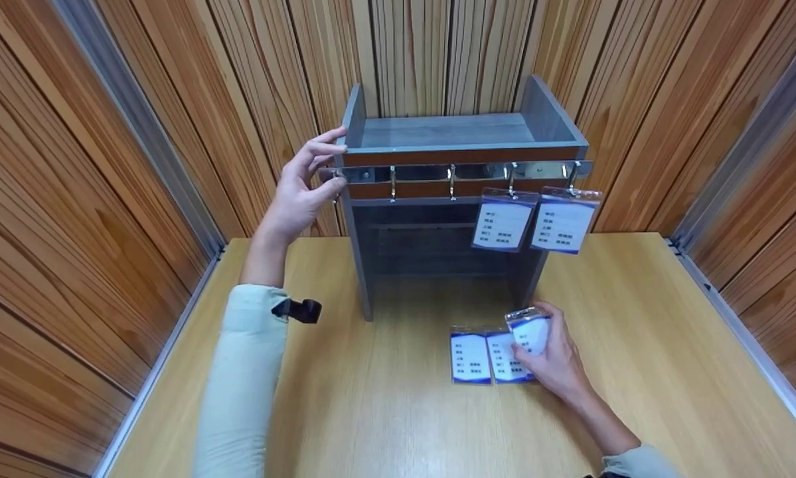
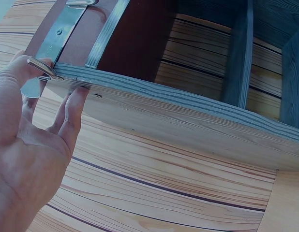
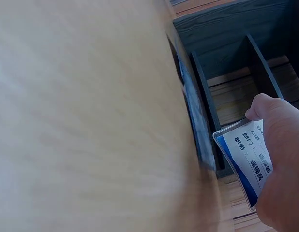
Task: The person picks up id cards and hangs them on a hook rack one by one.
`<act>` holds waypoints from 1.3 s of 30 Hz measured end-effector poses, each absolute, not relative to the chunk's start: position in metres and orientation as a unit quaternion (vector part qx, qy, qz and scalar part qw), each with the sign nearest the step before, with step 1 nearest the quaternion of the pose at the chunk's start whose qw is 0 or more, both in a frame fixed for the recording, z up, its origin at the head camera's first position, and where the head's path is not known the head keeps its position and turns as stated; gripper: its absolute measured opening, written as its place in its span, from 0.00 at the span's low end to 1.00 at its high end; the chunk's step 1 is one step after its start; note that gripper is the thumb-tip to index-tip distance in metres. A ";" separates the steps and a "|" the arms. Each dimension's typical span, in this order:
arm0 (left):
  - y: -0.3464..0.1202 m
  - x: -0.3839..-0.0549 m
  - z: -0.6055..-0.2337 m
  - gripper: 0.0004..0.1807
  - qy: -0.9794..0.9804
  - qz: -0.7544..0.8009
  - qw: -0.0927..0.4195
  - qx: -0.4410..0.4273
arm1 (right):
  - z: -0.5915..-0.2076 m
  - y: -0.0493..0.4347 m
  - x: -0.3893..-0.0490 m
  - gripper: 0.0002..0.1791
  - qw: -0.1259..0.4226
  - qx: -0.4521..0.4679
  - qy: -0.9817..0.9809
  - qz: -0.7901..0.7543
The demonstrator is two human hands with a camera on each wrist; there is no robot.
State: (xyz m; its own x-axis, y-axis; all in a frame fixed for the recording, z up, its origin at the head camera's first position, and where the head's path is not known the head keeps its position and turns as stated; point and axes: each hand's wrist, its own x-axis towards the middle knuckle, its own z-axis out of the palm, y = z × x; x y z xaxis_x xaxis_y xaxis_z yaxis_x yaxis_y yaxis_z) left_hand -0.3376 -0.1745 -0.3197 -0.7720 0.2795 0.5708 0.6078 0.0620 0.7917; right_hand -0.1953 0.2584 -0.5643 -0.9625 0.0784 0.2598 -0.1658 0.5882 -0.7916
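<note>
My left hand (image 1: 298,192) grips the upper left corner of a grey wooden shelf (image 1: 554,113). Its thumb lies at the left end of the metal hook rail (image 1: 431,173), beside a hook (image 2: 42,66), and the fingers rest along the side panel. My right hand (image 1: 557,362) pinches a clear-sleeved name badge (image 1: 529,332) between thumb and fingers, above the table. The same badge (image 3: 246,153) shows its printed lower part in the right wrist view. Two more badges, one at the left (image 1: 471,358) and one partly covered (image 1: 507,362), lie side by side under that hand.
Two badges hang from the rail's right hooks, one inner (image 1: 504,222) and one outer (image 1: 565,222). Bare hooks (image 1: 452,182) stand farther left on the rail. The shelf stands on a wooden table (image 1: 371,398), with wood-plank walls (image 1: 411,53) behind and beside it.
</note>
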 end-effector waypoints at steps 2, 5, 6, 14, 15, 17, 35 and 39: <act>-0.174 -0.338 -0.320 0.20 -0.715 -0.613 0.132 -0.309 | -0.563 0.255 -0.196 0.49 0.135 0.030 -0.878 0.459; -0.174 -0.337 -0.321 0.20 -0.713 -0.616 0.129 -0.307 | -0.560 0.249 -0.197 0.49 0.143 0.039 -0.872 0.466; -0.174 -0.337 -0.321 0.20 -0.714 -0.617 0.128 -0.306 | -0.559 0.247 -0.198 0.49 0.147 0.044 -0.871 0.467; -0.174 -0.339 -0.322 0.19 -0.718 -0.613 0.129 -0.303 | -0.552 0.228 -0.203 0.49 0.172 0.069 -0.866 0.464; -0.174 -0.339 -0.322 0.20 -0.718 -0.613 0.129 -0.304 | -0.551 0.226 -0.204 0.49 0.175 0.072 -0.866 0.463; -0.173 -0.340 -0.322 0.20 -0.715 -0.615 0.131 -0.307 | -0.548 0.220 -0.206 0.50 0.182 0.081 -0.861 0.468; -0.173 -0.338 -0.320 0.20 -0.709 -0.618 0.131 -0.313 | -0.507 0.169 -0.217 0.50 0.173 0.125 -0.845 0.491; -0.174 -0.338 -0.321 0.20 -0.711 -0.618 0.130 -0.309 | -0.499 0.160 -0.218 0.50 0.167 0.128 -0.844 0.493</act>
State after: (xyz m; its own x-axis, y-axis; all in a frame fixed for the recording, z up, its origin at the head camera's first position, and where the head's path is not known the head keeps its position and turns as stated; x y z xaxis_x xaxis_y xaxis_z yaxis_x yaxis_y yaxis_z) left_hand -0.3382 -0.1741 -0.3207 -0.7750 0.2795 0.5668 0.6002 0.0447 0.7986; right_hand -0.2184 0.1600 -0.4991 -0.9116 -0.0503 0.4081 -0.3802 0.4811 -0.7899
